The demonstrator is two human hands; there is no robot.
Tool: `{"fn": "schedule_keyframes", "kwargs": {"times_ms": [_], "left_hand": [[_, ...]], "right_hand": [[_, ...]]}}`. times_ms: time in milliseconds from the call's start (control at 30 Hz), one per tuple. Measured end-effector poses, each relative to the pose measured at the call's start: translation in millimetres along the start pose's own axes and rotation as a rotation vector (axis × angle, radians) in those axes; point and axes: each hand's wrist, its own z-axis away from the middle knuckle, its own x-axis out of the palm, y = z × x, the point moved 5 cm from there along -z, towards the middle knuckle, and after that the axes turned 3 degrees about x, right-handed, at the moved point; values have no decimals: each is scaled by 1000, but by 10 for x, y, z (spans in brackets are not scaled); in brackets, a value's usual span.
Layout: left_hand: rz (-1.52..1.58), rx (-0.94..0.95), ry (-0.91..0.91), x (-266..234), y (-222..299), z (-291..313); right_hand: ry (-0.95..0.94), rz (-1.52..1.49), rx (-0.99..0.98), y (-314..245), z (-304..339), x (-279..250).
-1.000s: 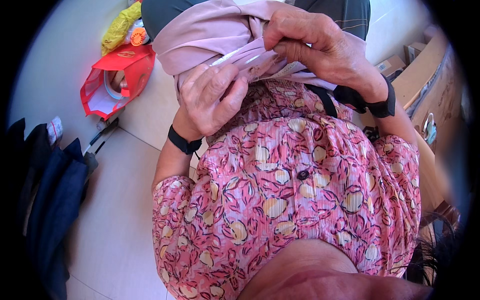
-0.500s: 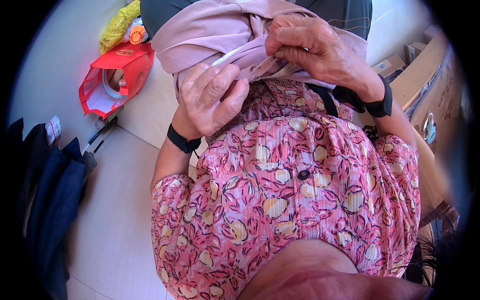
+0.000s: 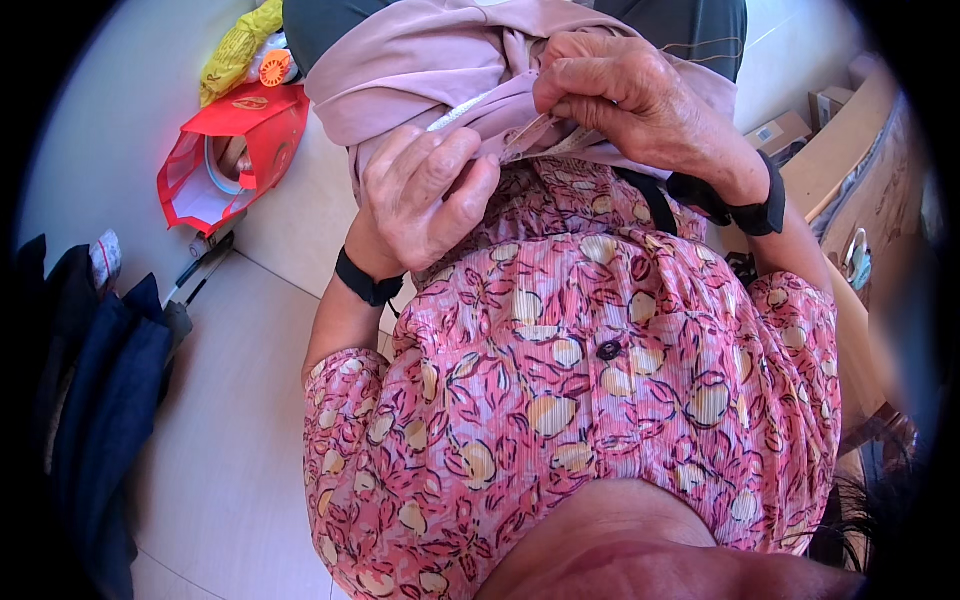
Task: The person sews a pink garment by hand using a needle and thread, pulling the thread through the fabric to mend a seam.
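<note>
A dusty-pink cloth (image 3: pixel 400 75) with a white strip (image 3: pixel 460 112) along part of it lies bunched across my lap. My left hand (image 3: pixel 428 195) is closed on the cloth's near edge, thumb and fingers pinching it. To the right and slightly farther off, my right hand (image 3: pixel 615 95) is closed in a pinch above the same edge. A thin tan sewing thread (image 3: pixel 528 131) runs from its fingertips down to the cloth by my left fingertips. Whether a needle sits in the pinch is hidden. A loose loop of thread (image 3: pixel 705 45) shows beyond my right hand.
On the floor to the left stands a red bag (image 3: pixel 240 120) with a round container inside, beside a yellow bag (image 3: pixel 240 50). Dark folded umbrellas (image 3: pixel 110 360) are at the left. Wooden furniture (image 3: pixel 850 140) and cardboard boxes (image 3: pixel 785 133) stand at the right.
The thread between my hands looks straighter and tauter now. Both hands and the cloth have stayed almost in place.
</note>
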Motion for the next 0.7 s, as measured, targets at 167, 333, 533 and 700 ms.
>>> {"fn": "schedule_keyframes", "kwargs": {"times_ms": [167,333,533,700], "left_hand": [[48,-34,49,16,-16,14],[38,-4,-11,-2,13,-2],[17,27,-3,17,24,16],[17,38,12,21,14,25]], "right_hand": [[-46,-45,29,59,-17,15],[-15,-52,17,50,-13,-48],[-40,-33,-41,7,-16,-19],[-36,-46,-21,18,-12,11]]}}
